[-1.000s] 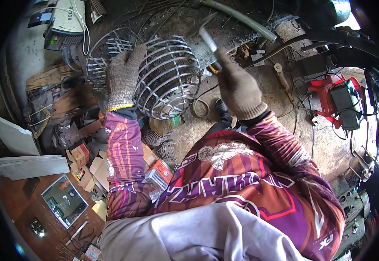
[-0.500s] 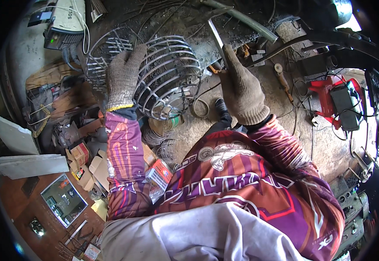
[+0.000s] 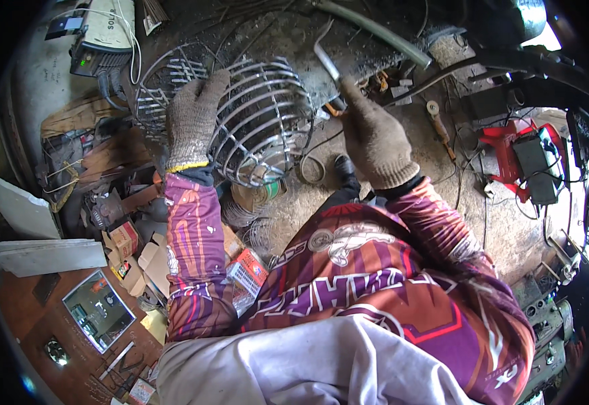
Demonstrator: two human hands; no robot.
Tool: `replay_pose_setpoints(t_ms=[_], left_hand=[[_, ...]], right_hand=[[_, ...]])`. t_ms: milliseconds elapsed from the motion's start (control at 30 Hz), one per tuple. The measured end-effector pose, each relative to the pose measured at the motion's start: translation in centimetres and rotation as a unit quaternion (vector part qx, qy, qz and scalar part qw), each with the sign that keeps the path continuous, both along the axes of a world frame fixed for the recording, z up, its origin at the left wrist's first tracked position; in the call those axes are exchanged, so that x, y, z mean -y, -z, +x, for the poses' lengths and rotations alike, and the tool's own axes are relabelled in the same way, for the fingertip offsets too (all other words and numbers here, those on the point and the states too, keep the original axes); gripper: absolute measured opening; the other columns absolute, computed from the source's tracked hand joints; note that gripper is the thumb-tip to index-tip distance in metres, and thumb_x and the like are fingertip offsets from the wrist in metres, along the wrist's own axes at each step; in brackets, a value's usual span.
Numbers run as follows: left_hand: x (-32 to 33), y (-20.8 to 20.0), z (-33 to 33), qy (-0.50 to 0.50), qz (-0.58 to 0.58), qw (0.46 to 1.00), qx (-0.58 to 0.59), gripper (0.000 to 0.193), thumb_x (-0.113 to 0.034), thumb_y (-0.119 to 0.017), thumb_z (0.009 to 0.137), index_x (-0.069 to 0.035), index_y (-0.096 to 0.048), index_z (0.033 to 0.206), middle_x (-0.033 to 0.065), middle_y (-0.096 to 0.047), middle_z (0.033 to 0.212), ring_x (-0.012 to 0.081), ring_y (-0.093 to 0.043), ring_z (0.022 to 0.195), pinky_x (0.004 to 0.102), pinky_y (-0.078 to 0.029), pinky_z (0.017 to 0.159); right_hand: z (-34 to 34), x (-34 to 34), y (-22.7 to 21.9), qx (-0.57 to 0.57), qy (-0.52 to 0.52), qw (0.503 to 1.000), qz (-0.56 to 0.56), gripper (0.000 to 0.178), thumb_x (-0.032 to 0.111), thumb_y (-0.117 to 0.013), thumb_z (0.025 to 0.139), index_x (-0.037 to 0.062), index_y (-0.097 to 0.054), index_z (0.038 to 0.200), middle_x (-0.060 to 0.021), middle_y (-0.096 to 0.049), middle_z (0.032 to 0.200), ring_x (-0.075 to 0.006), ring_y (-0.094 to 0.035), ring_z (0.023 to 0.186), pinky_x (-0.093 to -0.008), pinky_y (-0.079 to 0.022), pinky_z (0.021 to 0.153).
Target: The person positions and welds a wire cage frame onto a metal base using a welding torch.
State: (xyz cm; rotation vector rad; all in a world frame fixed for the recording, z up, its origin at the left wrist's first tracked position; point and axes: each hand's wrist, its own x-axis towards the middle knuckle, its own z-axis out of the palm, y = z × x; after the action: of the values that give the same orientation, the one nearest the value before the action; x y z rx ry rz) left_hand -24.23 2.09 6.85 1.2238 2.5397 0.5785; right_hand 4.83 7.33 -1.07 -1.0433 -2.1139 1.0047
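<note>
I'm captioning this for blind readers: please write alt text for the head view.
A gloved left hand is on a cage of curved metal bars; the gloved right hand grips a bent metal tool. To the right, red equipment stands on a cluttered floor.

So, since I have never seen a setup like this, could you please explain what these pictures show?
There is no robot here, just a person in knitted work gloves. All the views come from one wide camera on the head, looking down, so straight edges bend near the rim.

The left hand is on a round metal-bar cage; its fingertips are hard to make out. The right hand grips a metal tool with a narrow, bent tip. A grey pipe lies on the dark surface ahead, and open cardboard boxes sit beside the left sleeve.
</note>
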Motion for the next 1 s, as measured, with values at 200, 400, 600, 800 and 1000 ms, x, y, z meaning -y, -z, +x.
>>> replay_pose_setpoints(t_ms=[200,400,600,800,1000], left_hand=[[-0.1,0.2,-0.4,-0.007,-0.001,1.000,0.020,0.068,-0.066,-0.062,0.086,0.001,-0.072,0.096,0.0200,-0.068,0.083,0.0312,-0.064,0.078,0.0416,-0.048,0.076],[-0.1,0.3,-0.3,-0.020,-0.009,1.000,0.015,0.070,-0.069,-0.061,0.085,0.000,-0.071,0.093,0.0208,-0.068,0.081,0.0331,-0.064,0.077,0.0430,-0.048,0.075],[0.3,0.5,-0.4,-0.007,0.013,0.999,0.033,0.067,-0.066,-0.062,0.086,0.000,-0.073,0.094,0.0172,-0.070,0.083,0.0284,-0.065,0.077,0.0401,-0.049,0.074],[1.2,-0.3,-0.5,0.031,0.035,0.996,0.070,0.055,-0.054,-0.070,0.088,0.001,-0.073,0.094,0.0093,-0.070,0.079,0.0151,-0.064,0.075,0.0321,-0.049,0.070],[6.9,-3.2,-0.4,-0.057,0.258,0.933,0.244,0.036,-0.037,-0.077,0.088,-0.003,-0.071,0.094,0.0062,-0.070,0.080,0.0153,-0.067,0.072,0.0296,-0.054,0.067]], right_hand=[[-0.4,0.5,-0.6,0.066,-0.004,0.997,-0.031,0.060,0.009,-0.060,0.093,0.0162,-0.040,0.150,-0.0212,-0.069,0.106,-0.0390,-0.068,0.095,-0.0433,-0.056,0.078],[-0.2,0.4,-0.2,-0.001,0.008,1.000,-0.015,0.057,0.016,-0.057,0.095,0.0183,-0.040,0.149,-0.0226,-0.065,0.114,-0.0410,-0.067,0.096,-0.0453,-0.056,0.079],[0.1,0.7,0.3,-0.025,0.022,0.997,-0.076,0.055,0.019,-0.056,0.095,0.0176,-0.039,0.148,-0.0256,-0.064,0.118,-0.0426,-0.067,0.096,-0.0486,-0.055,0.080],[2.4,0.1,2.4,-0.080,0.086,0.985,-0.125,0.055,0.006,-0.059,0.096,0.0109,-0.044,0.149,-0.0119,-0.070,0.097,-0.0105,-0.062,0.074,-0.0267,-0.052,0.070],[4.9,0.6,2.7,-0.131,0.101,0.981,-0.099,0.051,0.009,-0.059,0.098,0.0073,-0.045,0.147,-0.0174,-0.071,0.105,-0.0172,-0.069,0.090,-0.0291,-0.053,0.077]])
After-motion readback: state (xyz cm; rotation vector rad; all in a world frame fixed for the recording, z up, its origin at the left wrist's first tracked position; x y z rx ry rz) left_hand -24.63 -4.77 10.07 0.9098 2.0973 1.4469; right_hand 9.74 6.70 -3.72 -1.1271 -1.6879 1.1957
